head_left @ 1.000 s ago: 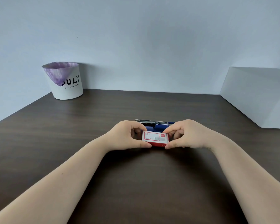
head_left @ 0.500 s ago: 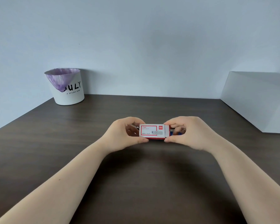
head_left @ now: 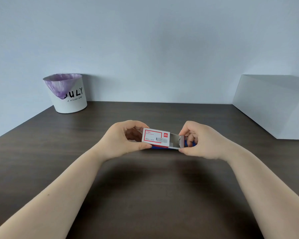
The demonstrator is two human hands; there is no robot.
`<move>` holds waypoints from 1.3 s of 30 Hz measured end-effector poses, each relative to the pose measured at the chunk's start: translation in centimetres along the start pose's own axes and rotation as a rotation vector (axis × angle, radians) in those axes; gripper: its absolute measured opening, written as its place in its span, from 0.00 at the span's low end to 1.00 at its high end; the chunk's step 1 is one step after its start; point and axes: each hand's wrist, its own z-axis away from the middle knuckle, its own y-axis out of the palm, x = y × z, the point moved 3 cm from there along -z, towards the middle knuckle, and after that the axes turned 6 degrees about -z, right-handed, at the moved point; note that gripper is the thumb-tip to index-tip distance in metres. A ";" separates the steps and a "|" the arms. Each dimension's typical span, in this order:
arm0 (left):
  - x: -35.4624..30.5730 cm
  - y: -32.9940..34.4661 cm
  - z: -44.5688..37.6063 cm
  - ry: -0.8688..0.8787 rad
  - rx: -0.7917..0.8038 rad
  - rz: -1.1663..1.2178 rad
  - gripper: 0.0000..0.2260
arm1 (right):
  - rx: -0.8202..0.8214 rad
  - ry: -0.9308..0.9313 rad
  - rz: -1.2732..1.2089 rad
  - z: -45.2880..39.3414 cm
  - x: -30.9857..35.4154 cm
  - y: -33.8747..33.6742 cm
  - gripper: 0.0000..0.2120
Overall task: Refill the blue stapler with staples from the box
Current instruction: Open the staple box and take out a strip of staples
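Note:
Both hands hold a small white and red staple box (head_left: 155, 137) above the middle of the dark table. My left hand (head_left: 121, 139) grips the outer sleeve at its left end. My right hand (head_left: 199, 140) pinches the end of the inner tray (head_left: 174, 141), which sticks out to the right of the sleeve. I cannot make out the staples inside. The blue stapler (head_left: 162, 147) lies on the table just behind and under the box, mostly hidden; only slivers of blue show below the box and between my right fingers.
A white bin (head_left: 71, 99) with a purple liner stands at the back left against the wall. A large white box (head_left: 273, 107) sits at the right edge. The dark wooden table (head_left: 145, 195) stretches bare toward me.
The box has been lifted a little, and the inner tray has slid out to the right between my hands. The view has tilted slightly upward.

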 end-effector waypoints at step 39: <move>1.1 0.8 0.0 -0.038 0.155 -0.025 0.16 | 0.149 -0.106 0.367 -0.8 1.0 2.2 0.07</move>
